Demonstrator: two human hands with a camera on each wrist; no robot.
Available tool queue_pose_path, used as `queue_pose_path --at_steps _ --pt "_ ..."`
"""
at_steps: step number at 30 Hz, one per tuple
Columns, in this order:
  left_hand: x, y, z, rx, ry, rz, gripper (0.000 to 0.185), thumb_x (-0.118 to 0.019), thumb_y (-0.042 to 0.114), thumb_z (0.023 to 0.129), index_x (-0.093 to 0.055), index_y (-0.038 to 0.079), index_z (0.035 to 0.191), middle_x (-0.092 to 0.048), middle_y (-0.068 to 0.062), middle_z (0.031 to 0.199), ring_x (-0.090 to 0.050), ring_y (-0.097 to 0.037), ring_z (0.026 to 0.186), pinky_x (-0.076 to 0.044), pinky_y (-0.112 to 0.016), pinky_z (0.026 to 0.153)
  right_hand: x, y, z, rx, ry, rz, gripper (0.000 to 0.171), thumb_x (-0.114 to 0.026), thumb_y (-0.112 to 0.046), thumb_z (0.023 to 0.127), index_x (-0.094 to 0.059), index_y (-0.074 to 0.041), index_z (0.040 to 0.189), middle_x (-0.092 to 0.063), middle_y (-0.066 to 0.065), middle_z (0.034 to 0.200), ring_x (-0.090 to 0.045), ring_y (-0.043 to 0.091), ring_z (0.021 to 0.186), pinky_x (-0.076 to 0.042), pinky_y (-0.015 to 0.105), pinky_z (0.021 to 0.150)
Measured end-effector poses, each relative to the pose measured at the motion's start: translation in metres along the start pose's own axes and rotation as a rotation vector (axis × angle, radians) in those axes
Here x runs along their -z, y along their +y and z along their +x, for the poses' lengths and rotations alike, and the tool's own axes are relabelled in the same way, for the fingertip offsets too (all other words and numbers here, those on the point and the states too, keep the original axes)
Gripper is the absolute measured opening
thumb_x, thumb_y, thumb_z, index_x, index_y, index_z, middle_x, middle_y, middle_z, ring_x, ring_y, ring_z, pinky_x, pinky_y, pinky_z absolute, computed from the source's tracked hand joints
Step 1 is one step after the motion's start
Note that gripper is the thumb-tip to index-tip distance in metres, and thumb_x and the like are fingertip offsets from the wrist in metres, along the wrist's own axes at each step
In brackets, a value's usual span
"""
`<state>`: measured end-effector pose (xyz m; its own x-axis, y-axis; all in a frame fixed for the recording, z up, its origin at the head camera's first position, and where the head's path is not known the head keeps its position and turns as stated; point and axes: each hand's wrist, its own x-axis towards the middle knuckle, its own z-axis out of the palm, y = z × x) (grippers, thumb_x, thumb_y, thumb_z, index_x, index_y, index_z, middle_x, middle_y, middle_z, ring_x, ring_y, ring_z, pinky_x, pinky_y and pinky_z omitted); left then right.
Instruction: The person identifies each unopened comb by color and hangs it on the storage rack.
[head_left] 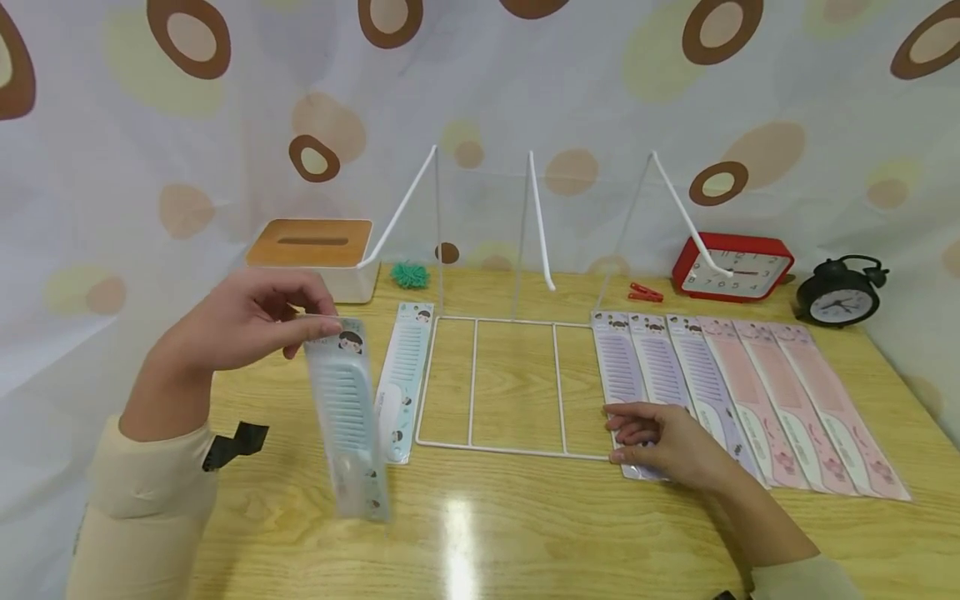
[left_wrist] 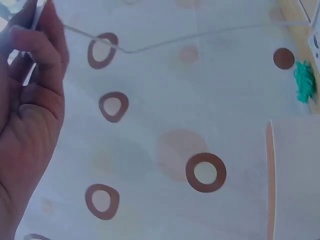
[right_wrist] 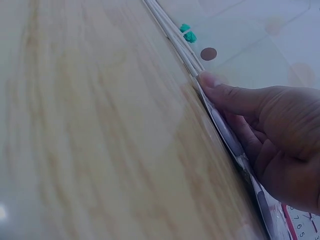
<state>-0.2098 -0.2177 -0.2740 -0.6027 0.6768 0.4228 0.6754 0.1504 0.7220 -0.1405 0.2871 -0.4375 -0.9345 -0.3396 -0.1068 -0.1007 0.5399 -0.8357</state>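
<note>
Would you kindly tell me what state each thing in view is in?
Held green comb pack: hanging, slightly tilted.
Left hand: pinching that pack's top.
Other green pack: lying flat.
White wire rack: three prongs bare.
Purple packs: lying flat, side by side.
Pink packs: lying flat, side by side.
Right hand: fingers curled at rack's corner; grip unclear.
Red clock: upright.
Black alarm clock: upright.
Red clip: lying down.
Tissue box: lid on, no tissue showing.

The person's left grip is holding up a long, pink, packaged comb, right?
Pink is wrong: the person's left grip is holding up a long, pale blue-green, packaged comb, as the head view shows.
</note>
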Motion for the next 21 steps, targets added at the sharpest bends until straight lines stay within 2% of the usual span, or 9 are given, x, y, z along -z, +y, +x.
queue_pose_path --at_steps 2,4,6,7,10,14,17,21 --pt "-0.005 0.008 0.005 -0.177 0.071 -0.085 0.015 -0.074 -0.013 0.081 -0.070 0.000 0.086 -0.066 0.000 0.080 -0.053 -0.008 0.054 -0.044 -0.022 0.044 0.001 0.001 0.000 0.005 0.002 0.001 0.061 -0.085 -0.016 0.080 -0.061 0.004 0.132 -0.069 0.014 0.110 -0.068 0.008 0.088 -0.057 0.022 0.077" --pt "-0.009 0.014 0.011 -0.319 0.144 -0.173 0.009 -0.076 -0.012 0.080 -0.069 -0.007 0.082 -0.067 -0.004 0.080 -0.054 -0.009 0.057 -0.043 -0.021 0.043 0.002 0.001 0.001 0.008 0.004 0.005 0.060 -0.085 -0.016 0.080 -0.062 0.004 0.131 -0.069 0.014 0.108 -0.068 0.007 0.087 -0.057 0.022 0.077" --pt "-0.013 0.018 0.015 -0.409 0.224 -0.233 0.013 -0.079 -0.006 0.080 -0.067 -0.012 0.079 -0.067 -0.007 0.080 -0.055 -0.010 0.059 -0.042 -0.020 0.043 0.002 0.002 0.002 0.008 0.000 0.008 0.059 -0.085 -0.016 0.079 -0.062 0.004 0.130 -0.068 0.014 0.106 -0.067 0.007 0.087 -0.057 0.022 0.077" --pt "-0.015 0.020 0.017 -0.432 0.267 -0.253 0.018 -0.080 -0.003 0.081 -0.066 -0.014 0.078 -0.068 -0.008 0.080 -0.055 -0.010 0.060 -0.042 -0.020 0.043 0.002 0.003 0.002 0.008 -0.004 0.008 0.059 -0.085 -0.016 0.079 -0.063 0.004 0.130 -0.068 0.013 0.105 -0.067 0.007 0.086 -0.057 0.022 0.076" --pt "-0.018 0.026 0.021 -0.440 0.380 -0.282 0.024 -0.081 0.000 0.080 -0.065 -0.017 0.077 -0.068 -0.008 0.080 -0.055 -0.011 0.057 -0.042 -0.019 0.043 0.001 0.004 0.005 0.003 -0.021 0.011 0.059 -0.086 -0.016 0.078 -0.063 0.005 0.128 -0.068 0.013 0.103 -0.067 0.008 0.084 -0.057 0.022 0.075" --pt "-0.019 0.031 0.027 -0.393 0.471 -0.252 0.027 -0.083 0.002 0.079 -0.065 -0.018 0.078 -0.068 -0.006 0.078 -0.054 -0.009 0.050 -0.043 -0.018 0.044 0.003 0.002 0.008 -0.029 -0.050 0.037 0.060 -0.087 -0.017 0.077 -0.064 0.006 0.127 -0.067 0.013 0.100 -0.067 0.010 0.083 -0.057 0.023 0.074" --pt "-0.019 0.034 0.033 -0.373 0.501 -0.215 0.028 -0.084 0.003 0.079 -0.065 -0.018 0.078 -0.069 -0.005 0.077 -0.053 -0.008 0.048 -0.043 -0.017 0.044 0.004 0.001 0.009 -0.062 -0.059 0.056 0.061 -0.087 -0.017 0.076 -0.063 0.006 0.128 -0.067 0.013 0.100 -0.067 0.012 0.083 -0.056 0.023 0.074" --pt "-0.020 0.034 0.039 -0.362 0.505 -0.189 0.028 -0.084 0.003 0.078 -0.066 -0.018 0.077 -0.068 -0.004 0.075 -0.051 -0.006 0.046 -0.042 -0.018 0.043 0.007 0.003 0.007 -0.079 -0.058 0.089 0.064 -0.088 -0.017 0.076 -0.061 0.007 0.130 -0.067 0.015 0.102 -0.068 0.012 0.084 -0.057 0.022 0.074"
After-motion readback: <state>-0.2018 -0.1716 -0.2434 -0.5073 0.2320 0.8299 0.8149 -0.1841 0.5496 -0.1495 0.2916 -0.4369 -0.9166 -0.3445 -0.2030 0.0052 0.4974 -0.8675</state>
